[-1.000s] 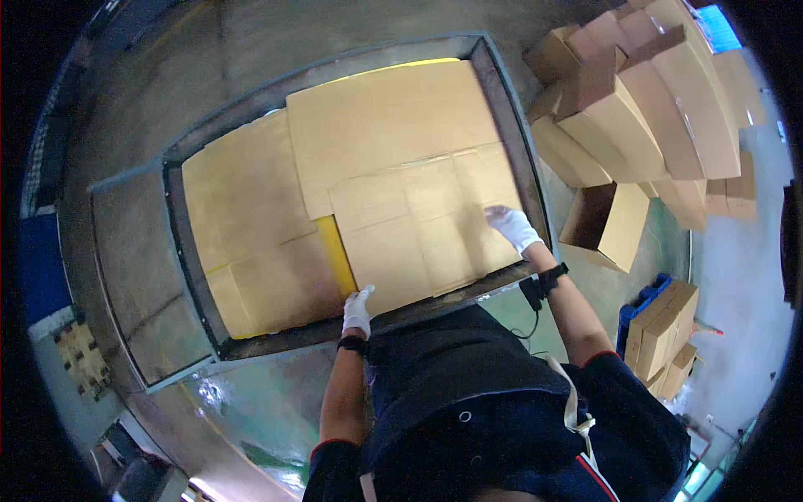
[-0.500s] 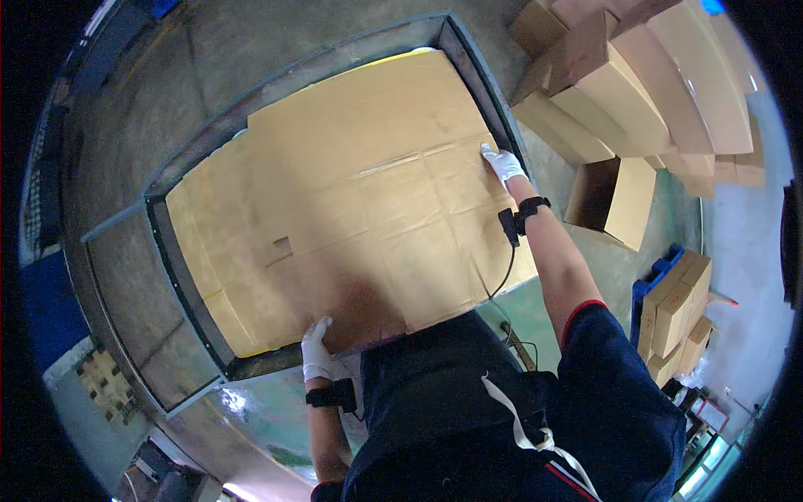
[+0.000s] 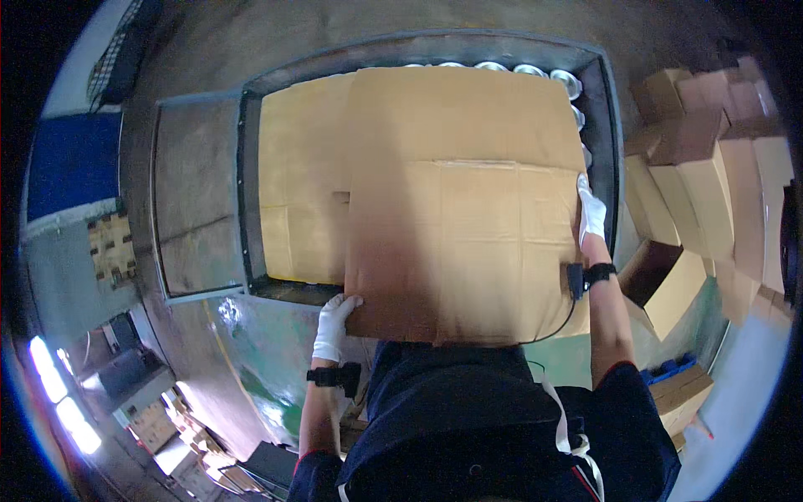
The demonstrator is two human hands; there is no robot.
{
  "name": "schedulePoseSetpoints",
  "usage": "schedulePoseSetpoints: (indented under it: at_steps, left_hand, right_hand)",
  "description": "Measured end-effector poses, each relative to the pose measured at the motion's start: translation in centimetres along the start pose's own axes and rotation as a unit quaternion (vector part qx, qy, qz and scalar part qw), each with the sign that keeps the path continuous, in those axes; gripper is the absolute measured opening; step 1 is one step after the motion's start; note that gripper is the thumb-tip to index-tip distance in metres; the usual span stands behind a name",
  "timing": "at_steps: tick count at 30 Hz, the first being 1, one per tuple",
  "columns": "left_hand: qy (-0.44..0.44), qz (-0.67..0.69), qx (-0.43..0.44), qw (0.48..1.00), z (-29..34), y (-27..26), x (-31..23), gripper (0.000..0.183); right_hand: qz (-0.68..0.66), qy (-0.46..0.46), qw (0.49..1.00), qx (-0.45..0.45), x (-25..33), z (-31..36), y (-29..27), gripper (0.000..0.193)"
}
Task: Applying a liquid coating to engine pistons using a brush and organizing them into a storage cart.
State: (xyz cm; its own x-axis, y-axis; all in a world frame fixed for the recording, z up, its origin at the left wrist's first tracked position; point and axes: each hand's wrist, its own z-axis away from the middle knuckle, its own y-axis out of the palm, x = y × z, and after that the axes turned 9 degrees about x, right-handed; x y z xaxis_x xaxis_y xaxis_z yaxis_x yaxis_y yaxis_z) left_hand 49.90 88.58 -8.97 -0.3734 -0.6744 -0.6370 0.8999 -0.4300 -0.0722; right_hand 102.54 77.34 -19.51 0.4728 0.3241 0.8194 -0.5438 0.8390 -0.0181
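Note:
A large creased cardboard sheet (image 3: 477, 209) spans the space between my hands, in front of my body. My white-gloved left hand (image 3: 333, 328) is closed on its near left corner, thumb on top. On its right edge, my gloved right hand (image 3: 590, 216) grips with the fingers out of sight underneath. Another cardboard piece (image 3: 303, 176) lies to the left, partly covered by the sheet. Both are over a dark metal-framed bin (image 3: 248, 197). Round silvery metal pieces (image 3: 567, 84) show past the sheet's far and right edges; the rest of the bin's contents is hidden.
Several cardboard boxes (image 3: 703, 180) are piled on the right, with an open box (image 3: 663, 280) nearest the bin. A low metal frame (image 3: 159, 201) adjoins the bin's left side. Farther left are a wooden pallet (image 3: 117, 247) and a blue panel (image 3: 75, 163).
My view has turned. The held sheet has shifted toward me and right relative to the bin, uncovering round metal pieces at its far and right sides. Both hands keep hold of it.

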Motion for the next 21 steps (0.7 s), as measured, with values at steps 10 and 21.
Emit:
schedulePoseSetpoints:
  at_steps: [10,21]
  left_hand:
    - [-0.026,0.111,-0.11,0.987,3.5,-14.7,4.8,0.031]
    - [-0.059,-0.214,-0.024,0.975,-12.3,-32.8,7.9,0.045]
  right_hand:
    - [0.4,-0.027,0.915,-0.048,-2.1,6.0,20.1,0.072]
    - [0.18,0.107,0.978,0.016,-13.4,4.4,29.1,0.082]
